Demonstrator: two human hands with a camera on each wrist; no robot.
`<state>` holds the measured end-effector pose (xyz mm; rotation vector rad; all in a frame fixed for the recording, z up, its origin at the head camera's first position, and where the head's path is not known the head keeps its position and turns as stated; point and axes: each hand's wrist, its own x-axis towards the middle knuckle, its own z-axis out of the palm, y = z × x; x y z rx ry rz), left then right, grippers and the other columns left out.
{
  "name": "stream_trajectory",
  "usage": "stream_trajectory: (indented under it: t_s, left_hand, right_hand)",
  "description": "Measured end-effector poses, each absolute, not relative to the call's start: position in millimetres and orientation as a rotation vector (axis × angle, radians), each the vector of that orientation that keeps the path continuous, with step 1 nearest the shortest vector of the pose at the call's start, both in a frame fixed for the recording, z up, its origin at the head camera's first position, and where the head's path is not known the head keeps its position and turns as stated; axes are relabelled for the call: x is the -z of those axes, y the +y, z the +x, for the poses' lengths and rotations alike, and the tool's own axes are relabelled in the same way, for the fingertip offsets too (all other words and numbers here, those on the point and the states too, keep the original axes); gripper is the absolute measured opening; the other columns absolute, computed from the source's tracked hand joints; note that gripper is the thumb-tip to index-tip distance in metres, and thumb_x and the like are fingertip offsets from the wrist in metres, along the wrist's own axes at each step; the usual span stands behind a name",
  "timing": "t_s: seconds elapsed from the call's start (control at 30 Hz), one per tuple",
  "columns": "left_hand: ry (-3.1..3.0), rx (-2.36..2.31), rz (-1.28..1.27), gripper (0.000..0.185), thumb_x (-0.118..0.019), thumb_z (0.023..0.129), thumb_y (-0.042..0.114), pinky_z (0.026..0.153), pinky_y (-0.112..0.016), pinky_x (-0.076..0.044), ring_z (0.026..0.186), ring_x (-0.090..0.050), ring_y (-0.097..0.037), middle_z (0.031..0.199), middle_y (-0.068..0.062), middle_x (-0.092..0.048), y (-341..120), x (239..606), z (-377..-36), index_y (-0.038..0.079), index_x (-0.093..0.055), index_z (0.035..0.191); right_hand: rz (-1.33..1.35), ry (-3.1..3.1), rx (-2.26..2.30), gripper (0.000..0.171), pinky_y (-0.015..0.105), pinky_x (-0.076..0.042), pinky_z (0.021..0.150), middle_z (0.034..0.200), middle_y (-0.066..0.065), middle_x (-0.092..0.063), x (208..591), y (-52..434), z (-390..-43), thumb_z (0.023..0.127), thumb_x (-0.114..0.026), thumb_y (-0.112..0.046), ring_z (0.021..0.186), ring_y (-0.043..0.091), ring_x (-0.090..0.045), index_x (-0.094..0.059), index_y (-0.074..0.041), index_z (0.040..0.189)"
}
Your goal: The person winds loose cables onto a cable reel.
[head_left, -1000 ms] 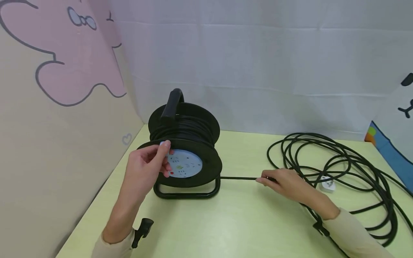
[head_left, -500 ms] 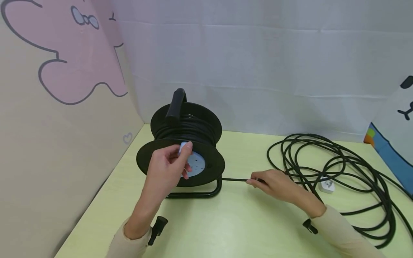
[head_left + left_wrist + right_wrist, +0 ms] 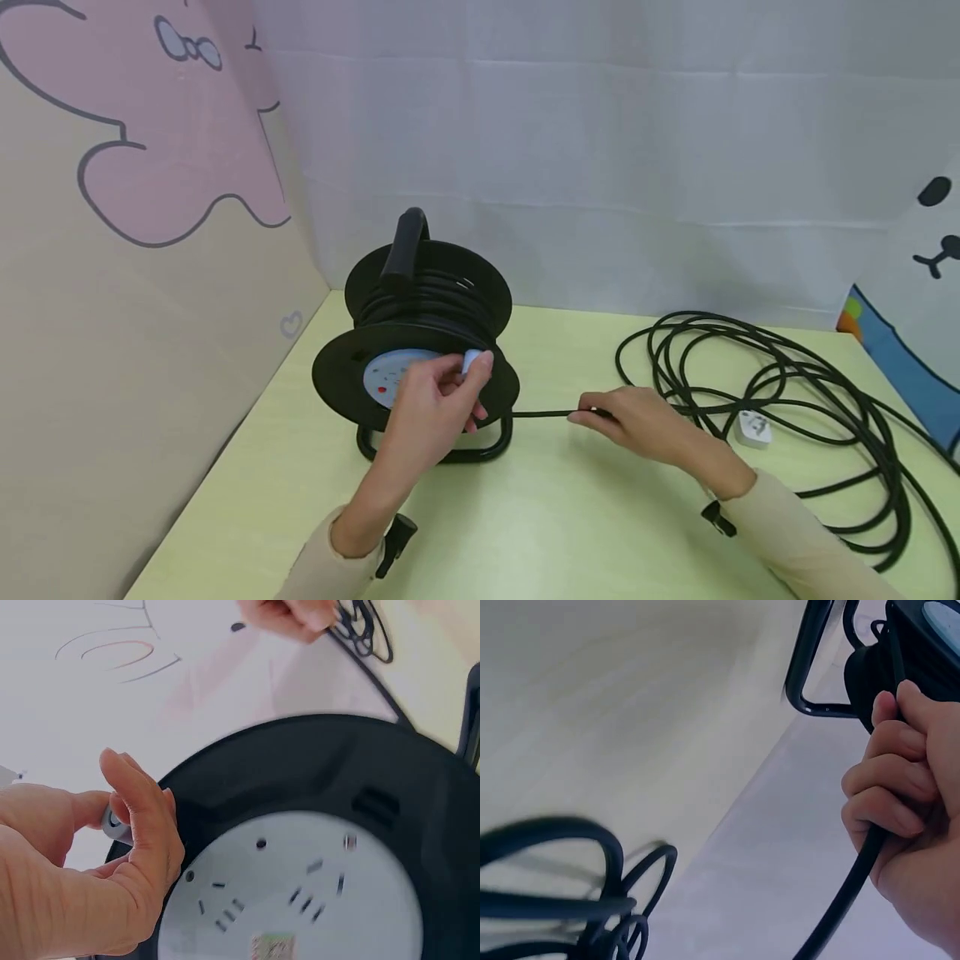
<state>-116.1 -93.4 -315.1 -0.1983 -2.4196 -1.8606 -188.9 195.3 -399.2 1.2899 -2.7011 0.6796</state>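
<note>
A black cable reel (image 3: 341,379) stands on its tube frame at the table's left, its round pale-blue socket panel (image 3: 388,373) facing me. My left hand (image 3: 431,408) pinches the small pale-blue crank knob (image 3: 470,360) at the right of the front disc, between thumb and fingers. In the left wrist view, the knob's end (image 3: 115,822) shows between them. Black cable (image 3: 540,414) runs from the reel's lower right to my right hand (image 3: 637,425), whose fingers curl round it. Seen from the right wrist, the cable (image 3: 847,889) passes through the fist and hangs below.
Loose loops of cable (image 3: 885,467) lie on the table's right side, with a white plug (image 3: 753,429) among them. The reel's carrying handle (image 3: 405,248) rises at its top. A white sheet (image 3: 600,167) hangs behind the table, and a printed panel (image 3: 187,167) borders the left.
My left hand has carried the crank knob rightward over the top of the disc, and the panel has turned clockwise. The right hand has shifted slightly left towards the reel, still gripping the cable.
</note>
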Motion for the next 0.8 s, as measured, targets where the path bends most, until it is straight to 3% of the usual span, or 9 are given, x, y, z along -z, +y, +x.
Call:
stream_trajectory:
  t_s: [0.17, 0.27, 0.37, 0.5, 0.67, 0.8]
  left_hand:
    - [-2.473, 1.890, -0.224, 0.038, -0.066, 0.102, 0.031, 0.053, -0.027, -0.055, 0.055, -0.065, -0.024, 0.063, -0.006, -0.063, -82, 332, -119, 0.001, -0.064, 0.079]
    - [-2.502, 1.886, -0.233, 0.037, -0.065, 0.103, 0.029, 0.054, -0.032, -0.059, 0.054, -0.065, -0.022, 0.063, -0.007, -0.063, -77, 342, -120, 0.002, -0.062, 0.077]
    - [-2.543, 1.847, -0.232, 0.037, -0.064, 0.103, 0.026, 0.052, -0.037, -0.060, 0.053, -0.067, -0.026, 0.062, -0.008, -0.064, -75, 353, -121, 0.003, -0.063, 0.075]
    - [-2.590, 1.825, -0.225, 0.037, -0.064, 0.103, 0.025, 0.048, -0.030, -0.055, 0.054, -0.068, -0.032, 0.060, -0.010, -0.064, -75, 366, -123, 0.003, -0.063, 0.073]
    - [-2.659, 1.789, -0.209, 0.036, -0.064, 0.102, 0.026, 0.044, -0.023, -0.044, 0.049, -0.064, -0.018, 0.058, -0.004, -0.064, -80, 379, -122, 0.004, -0.066, 0.074]
    - [-2.721, 1.746, -0.175, 0.033, -0.065, 0.102, 0.025, 0.045, -0.025, -0.047, 0.047, -0.062, -0.013, 0.058, -0.003, -0.065, -86, 388, -121, 0.002, -0.068, 0.079]
  right_hand:
    - [1.263, -2.630, -0.624, 0.023, 0.016, -0.025, 0.047, 0.059, -0.024, -0.030, 391, 211, -189, 0.099, -0.070, -0.024, 0.050, -0.008, -0.025, -0.060, -0.023, 0.078]
    - [1.229, -2.608, -0.563, 0.028, 0.016, -0.023, 0.046, 0.059, -0.024, -0.028, 384, 223, -191, 0.098, -0.071, -0.029, 0.050, -0.009, -0.024, -0.056, -0.025, 0.074]
    - [1.204, -2.584, -0.499, 0.031, 0.016, -0.021, 0.045, 0.059, -0.024, -0.028, 377, 235, -194, 0.096, -0.073, -0.035, 0.050, -0.009, -0.023, -0.054, -0.028, 0.072]
    - [1.167, -2.558, -0.453, 0.028, 0.016, -0.024, 0.046, 0.059, -0.024, -0.035, 368, 249, -200, 0.093, -0.076, -0.037, 0.050, -0.008, -0.026, -0.059, -0.028, 0.073]
    - [1.101, -2.563, -0.410, 0.029, 0.017, -0.026, 0.046, 0.057, -0.025, -0.037, 361, 264, -206, 0.092, -0.076, -0.043, 0.050, -0.008, -0.027, -0.061, -0.028, 0.072]
    - [1.050, -2.570, -0.391, 0.033, 0.018, -0.024, 0.046, 0.056, -0.024, -0.035, 355, 273, -208, 0.089, -0.080, -0.038, 0.049, -0.007, -0.027, -0.057, -0.029, 0.068]
